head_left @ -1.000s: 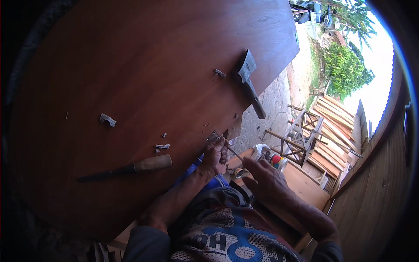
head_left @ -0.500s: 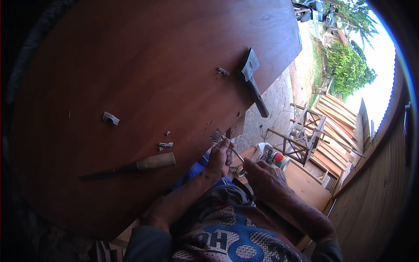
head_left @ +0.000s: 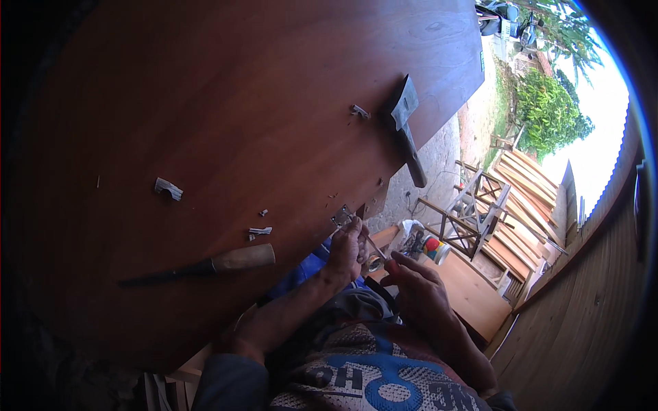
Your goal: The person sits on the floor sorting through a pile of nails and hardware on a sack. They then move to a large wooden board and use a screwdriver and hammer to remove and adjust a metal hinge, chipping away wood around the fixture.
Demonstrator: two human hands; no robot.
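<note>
Screwdriver (head_left: 378,249) beside a small metal plate (head_left: 339,218) at the wooden panel (head_left: 205,116)'s edge
Right hand (head_left: 423,291) grips its red handle (head_left: 391,266); left hand (head_left: 345,252) curls around the shaft, near the plate.

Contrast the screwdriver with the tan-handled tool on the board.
The screwdriver shows a red handle; the tan-handled tool, a wooden one. The screwdriver is in the right hand; the tan-handled tool lies on the board. The screwdriver's shaft looks thinner than the tan-handled tool's dark blade. Both have a handle.
</note>
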